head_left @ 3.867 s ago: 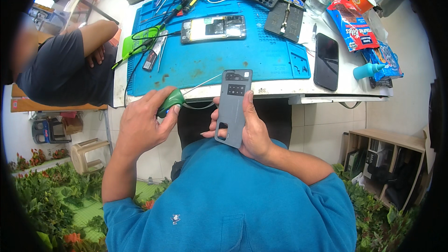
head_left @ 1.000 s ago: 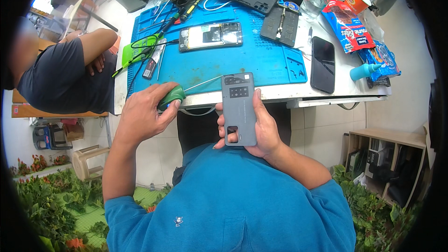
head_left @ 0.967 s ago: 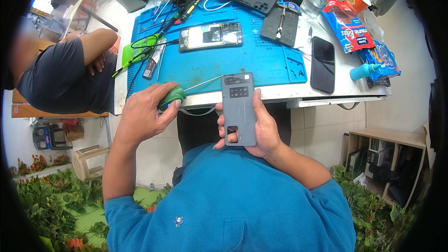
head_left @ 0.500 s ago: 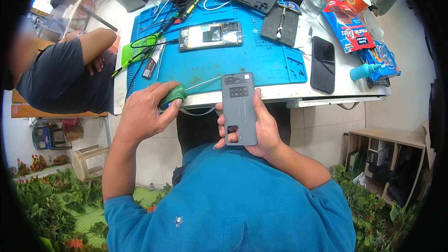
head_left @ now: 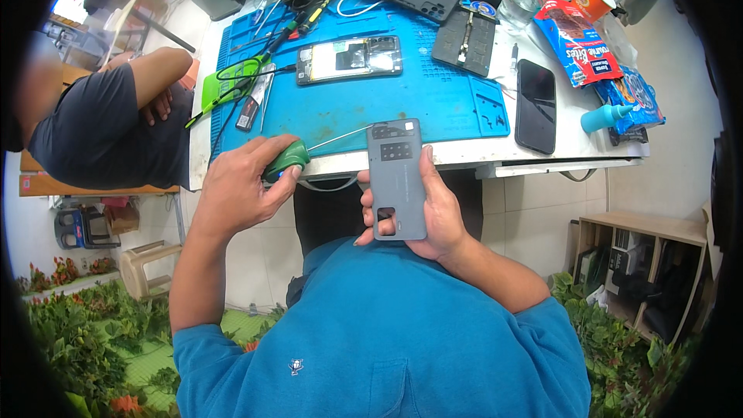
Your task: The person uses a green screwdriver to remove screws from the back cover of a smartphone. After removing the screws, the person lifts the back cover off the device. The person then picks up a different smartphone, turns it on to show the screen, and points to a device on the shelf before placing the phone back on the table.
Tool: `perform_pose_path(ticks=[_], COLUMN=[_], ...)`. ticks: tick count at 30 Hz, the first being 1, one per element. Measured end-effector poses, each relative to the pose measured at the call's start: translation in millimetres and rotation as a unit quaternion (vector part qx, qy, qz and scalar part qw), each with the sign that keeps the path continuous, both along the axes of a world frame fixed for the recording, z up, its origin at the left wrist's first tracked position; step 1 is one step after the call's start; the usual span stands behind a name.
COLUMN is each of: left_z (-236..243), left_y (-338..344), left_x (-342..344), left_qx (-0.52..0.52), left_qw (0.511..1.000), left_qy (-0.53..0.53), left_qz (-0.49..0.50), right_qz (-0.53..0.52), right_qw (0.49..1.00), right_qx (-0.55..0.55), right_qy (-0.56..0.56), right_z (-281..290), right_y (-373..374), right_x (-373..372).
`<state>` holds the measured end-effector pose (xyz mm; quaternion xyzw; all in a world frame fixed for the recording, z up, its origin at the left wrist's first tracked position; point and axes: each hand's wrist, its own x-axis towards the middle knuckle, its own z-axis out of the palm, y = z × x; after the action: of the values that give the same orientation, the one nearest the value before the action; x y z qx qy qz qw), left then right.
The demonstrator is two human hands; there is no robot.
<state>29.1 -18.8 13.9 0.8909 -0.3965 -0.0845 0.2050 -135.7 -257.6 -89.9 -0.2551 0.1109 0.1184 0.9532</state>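
At the near edge of the desk (head_left: 569,106), the right hand (head_left: 440,220) grips a gray phone back cover (head_left: 398,179) and the left hand (head_left: 238,186) clasps a green-handled tool (head_left: 291,158), whose thin shaft (head_left: 337,138) could scratch it if either hand slipped.

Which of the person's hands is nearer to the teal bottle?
Right. The right hand, holding the grey phone panel, is left of the bottle and lower in the picture; the left hand, gripping the green-handled tool, is farther left.
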Motion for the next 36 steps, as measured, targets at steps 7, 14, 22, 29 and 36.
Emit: perform_pose_path(ticks=[7,14,22,29,36], left_z=[-5.5,-2.8,-6.2,-5.4,-1.1], left_y=[-2.1,-3.6,-4.3,-5.7,-6.6], left_x=[3.2,2.5,3.3,3.4,2.3], left_qx=[0.006,0.002,0.009,-0.003,0.017], left_qw=[1.000,1.000,1.000,1.000,1.000], left_qy=[-0.028,-0.023,-0.012,-0.014,-0.007], left_qz=[-0.009,-0.004,-0.002,-0.001,0.000], right_qz=[0.001,0.001,0.002,0.003,0.008], right_qw=[1.000,1.000,1.000,1.000,1.000], right_qx=[0.004,-0.021,-0.008,0.013,-0.008], right_qy=[0.002,0.009,-0.003,-0.001,0.011], right_z=[2.3,7.2,-0.1,0.5,5.2], right_y=[-0.1,1.2,0.3,-0.9,-1.3], right_x=[0.8,1.7,0.7,1.4,1.8])
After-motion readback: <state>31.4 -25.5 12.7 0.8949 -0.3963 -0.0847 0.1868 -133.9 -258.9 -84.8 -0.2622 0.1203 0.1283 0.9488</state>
